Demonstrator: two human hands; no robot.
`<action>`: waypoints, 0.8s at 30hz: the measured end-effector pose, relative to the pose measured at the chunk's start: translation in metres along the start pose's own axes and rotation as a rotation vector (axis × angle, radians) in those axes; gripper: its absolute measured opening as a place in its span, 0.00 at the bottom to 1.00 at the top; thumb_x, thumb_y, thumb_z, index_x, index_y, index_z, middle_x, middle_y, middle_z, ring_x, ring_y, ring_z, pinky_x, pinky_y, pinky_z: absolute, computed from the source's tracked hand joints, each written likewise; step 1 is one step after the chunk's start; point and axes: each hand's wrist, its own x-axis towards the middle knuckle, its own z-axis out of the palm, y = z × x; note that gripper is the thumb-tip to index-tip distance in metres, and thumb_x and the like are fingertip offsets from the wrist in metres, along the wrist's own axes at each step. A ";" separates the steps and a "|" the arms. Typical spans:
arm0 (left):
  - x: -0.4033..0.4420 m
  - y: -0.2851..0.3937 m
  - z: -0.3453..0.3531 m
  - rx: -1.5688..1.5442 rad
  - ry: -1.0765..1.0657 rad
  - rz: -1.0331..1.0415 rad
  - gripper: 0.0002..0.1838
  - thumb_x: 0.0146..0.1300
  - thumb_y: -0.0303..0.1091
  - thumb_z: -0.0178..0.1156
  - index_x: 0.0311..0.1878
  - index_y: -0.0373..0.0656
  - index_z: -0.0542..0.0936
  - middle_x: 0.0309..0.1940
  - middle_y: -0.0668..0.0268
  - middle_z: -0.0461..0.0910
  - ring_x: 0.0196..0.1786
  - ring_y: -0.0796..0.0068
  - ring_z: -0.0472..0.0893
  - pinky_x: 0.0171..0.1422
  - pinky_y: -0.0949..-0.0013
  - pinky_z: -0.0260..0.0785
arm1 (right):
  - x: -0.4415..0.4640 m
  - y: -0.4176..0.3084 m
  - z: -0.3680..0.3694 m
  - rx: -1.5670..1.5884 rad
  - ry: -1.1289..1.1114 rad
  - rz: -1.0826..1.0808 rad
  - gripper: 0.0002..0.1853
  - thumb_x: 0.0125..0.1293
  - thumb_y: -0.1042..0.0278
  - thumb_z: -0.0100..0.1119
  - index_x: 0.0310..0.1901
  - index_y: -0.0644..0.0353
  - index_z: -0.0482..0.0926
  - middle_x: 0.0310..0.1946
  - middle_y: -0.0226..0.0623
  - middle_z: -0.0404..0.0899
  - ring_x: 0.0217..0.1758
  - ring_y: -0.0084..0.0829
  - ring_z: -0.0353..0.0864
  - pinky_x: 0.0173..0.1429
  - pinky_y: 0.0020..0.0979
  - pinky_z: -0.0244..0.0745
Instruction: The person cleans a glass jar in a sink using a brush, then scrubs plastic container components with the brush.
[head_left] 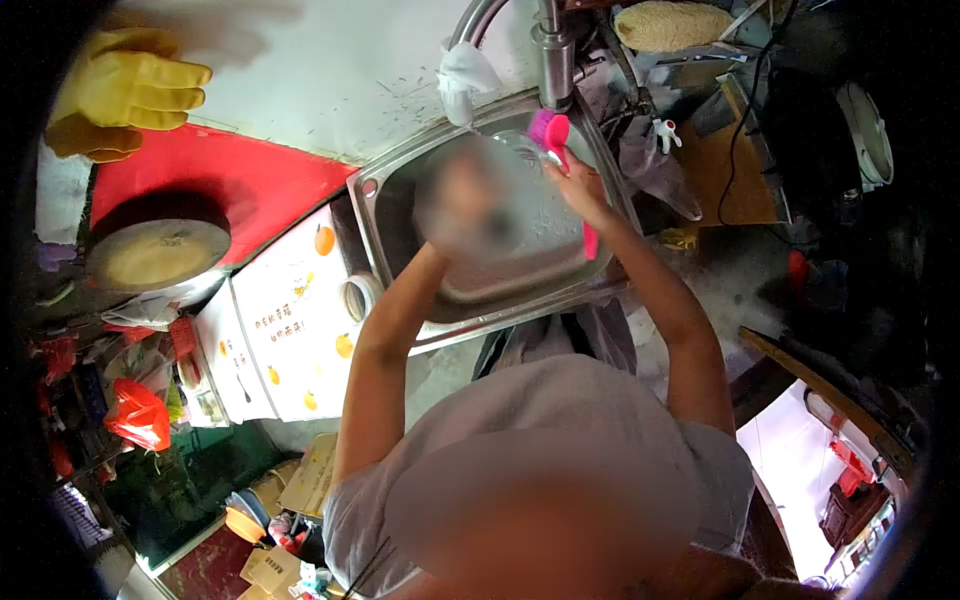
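My right hand [580,188] is closed around a pink scrub brush [590,240] over the right side of a stainless steel sink [455,310]. The brush head has purple bristles and points up toward the faucet [556,65]. On the left side of the basin, my left hand [460,205] is inside a blurred patch, so its fingers cannot be made out. Something dark shows beside that hand, too blurred to name. A white cloth or bag [467,70] is wrapped around the spout, which hangs above the basin.
Yellow rubber gloves [135,90] hang at upper left, above a round wooden board [160,252]. A roll of tape [360,297] sits by the sink's left rim, on a white panel with orange prints [285,330]. A plastic bag [655,165] hangs right of the sink.
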 end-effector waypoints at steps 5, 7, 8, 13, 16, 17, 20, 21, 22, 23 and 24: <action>0.023 0.005 0.005 0.187 -0.064 0.080 0.28 0.46 0.35 0.57 0.52 0.39 0.64 0.47 0.57 0.69 0.48 0.61 0.70 0.52 0.64 0.61 | -0.023 -0.021 -0.035 -0.008 -0.106 -0.001 0.23 0.59 0.54 0.45 0.57 0.48 0.62 0.27 0.48 0.74 0.31 0.43 0.75 0.36 0.39 0.68; 0.028 0.008 0.008 0.268 -0.074 0.113 0.28 0.45 0.35 0.58 0.51 0.39 0.65 0.46 0.57 0.70 0.47 0.61 0.71 0.50 0.64 0.62 | -0.017 -0.004 -0.008 -0.122 -0.061 -0.347 0.21 0.60 0.60 0.44 0.56 0.47 0.63 0.23 0.48 0.73 0.28 0.42 0.75 0.33 0.40 0.68; 0.029 0.010 0.009 0.307 -0.072 0.126 0.28 0.44 0.35 0.59 0.51 0.39 0.66 0.46 0.57 0.70 0.47 0.61 0.71 0.50 0.64 0.63 | -0.018 -0.003 -0.009 -0.160 -0.040 -0.459 0.20 0.60 0.61 0.44 0.56 0.47 0.64 0.22 0.48 0.73 0.27 0.42 0.75 0.32 0.40 0.68; 0.036 0.014 0.004 0.502 -0.042 0.148 0.29 0.40 0.35 0.62 0.49 0.40 0.68 0.45 0.58 0.72 0.44 0.61 0.74 0.47 0.64 0.66 | -0.024 -0.006 -0.050 -0.280 -0.089 -0.325 0.19 0.58 0.65 0.46 0.54 0.49 0.66 0.24 0.48 0.74 0.27 0.43 0.75 0.31 0.39 0.68; 0.042 0.017 0.007 0.548 -0.007 0.255 0.29 0.36 0.34 0.62 0.47 0.41 0.69 0.44 0.57 0.72 0.42 0.60 0.75 0.42 0.63 0.68 | -0.034 -0.031 -0.052 -0.198 -0.108 -0.343 0.20 0.57 0.66 0.47 0.53 0.49 0.67 0.25 0.49 0.74 0.27 0.44 0.75 0.32 0.40 0.68; 0.044 0.019 0.005 0.566 0.023 0.350 0.28 0.33 0.33 0.62 0.45 0.42 0.69 0.44 0.56 0.72 0.41 0.59 0.75 0.38 0.61 0.70 | -0.034 -0.035 -0.048 -0.250 -0.079 -0.453 0.19 0.57 0.67 0.45 0.52 0.50 0.67 0.24 0.47 0.74 0.26 0.43 0.75 0.30 0.41 0.69; 0.039 0.014 -0.005 0.495 -0.016 0.304 0.26 0.33 0.30 0.60 0.43 0.43 0.69 0.43 0.58 0.74 0.41 0.59 0.75 0.39 0.61 0.70 | -0.025 -0.022 -0.053 -0.377 -0.109 -0.507 0.19 0.57 0.67 0.42 0.52 0.48 0.67 0.24 0.44 0.75 0.26 0.43 0.76 0.30 0.43 0.70; 0.039 0.016 -0.007 0.530 0.043 0.378 0.26 0.33 0.30 0.60 0.43 0.43 0.69 0.43 0.58 0.73 0.41 0.59 0.75 0.39 0.60 0.70 | -0.025 -0.016 -0.054 -0.369 -0.116 -0.470 0.19 0.56 0.67 0.42 0.52 0.49 0.67 0.24 0.46 0.75 0.26 0.43 0.76 0.30 0.43 0.70; 0.042 0.017 -0.008 0.531 0.047 0.381 0.26 0.33 0.30 0.60 0.43 0.43 0.69 0.43 0.58 0.73 0.41 0.59 0.75 0.39 0.60 0.70 | -0.022 -0.013 -0.053 -0.362 -0.118 -0.434 0.19 0.56 0.68 0.42 0.52 0.49 0.67 0.23 0.47 0.75 0.26 0.43 0.76 0.30 0.43 0.70; 0.039 0.018 -0.007 0.523 0.025 0.315 0.26 0.33 0.30 0.60 0.43 0.43 0.69 0.43 0.58 0.74 0.40 0.58 0.75 0.38 0.60 0.70 | -0.022 -0.010 -0.049 -0.336 -0.098 -0.419 0.19 0.56 0.67 0.43 0.51 0.50 0.67 0.23 0.47 0.75 0.25 0.44 0.76 0.30 0.43 0.70; 0.033 0.020 -0.007 0.514 -0.002 0.241 0.27 0.33 0.31 0.60 0.44 0.43 0.68 0.43 0.58 0.74 0.40 0.58 0.75 0.38 0.60 0.70 | -0.028 -0.021 -0.048 -0.333 -0.110 -0.414 0.19 0.56 0.67 0.43 0.51 0.50 0.67 0.23 0.47 0.75 0.25 0.44 0.76 0.30 0.43 0.70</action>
